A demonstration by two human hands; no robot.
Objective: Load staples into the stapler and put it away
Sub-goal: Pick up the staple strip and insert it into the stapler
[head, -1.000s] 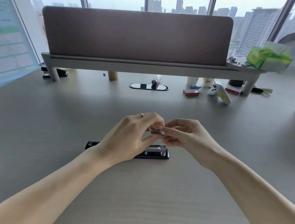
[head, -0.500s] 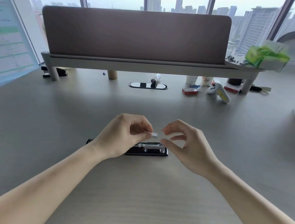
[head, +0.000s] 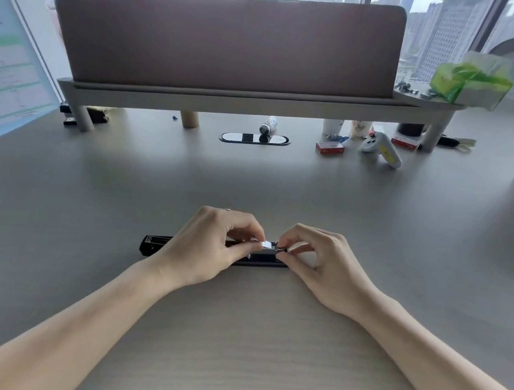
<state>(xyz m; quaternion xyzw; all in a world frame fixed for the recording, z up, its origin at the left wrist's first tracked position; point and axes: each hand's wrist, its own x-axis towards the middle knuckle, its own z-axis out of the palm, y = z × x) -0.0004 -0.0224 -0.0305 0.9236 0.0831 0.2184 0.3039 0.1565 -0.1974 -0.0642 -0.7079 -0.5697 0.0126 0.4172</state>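
Observation:
A black stapler (head: 153, 244) lies flat on the grey desk, opened out lengthwise, with its metal staple channel at the right end. My left hand (head: 210, 246) pinches a short silver strip of staples (head: 265, 244) just above that channel. My right hand (head: 321, 262) pinches the right tip of the stapler's channel between thumb and forefinger. The middle of the stapler is hidden under my left hand. A red staple box (head: 329, 147) sits far back on the desk.
A raised shelf with a brown partition (head: 231, 46) spans the back. Under and beside it stand a white controller (head: 381, 148), cups, a small tube (head: 267, 125), a second red box (head: 404, 143) and a green tissue pack (head: 471, 79). A cable port (head: 254, 138) lies centre back.
Both hands have dropped from above the stapler down onto it. The staple strip, first held between both hands, stayed in the left hand; the right hand moved onto the channel's end.

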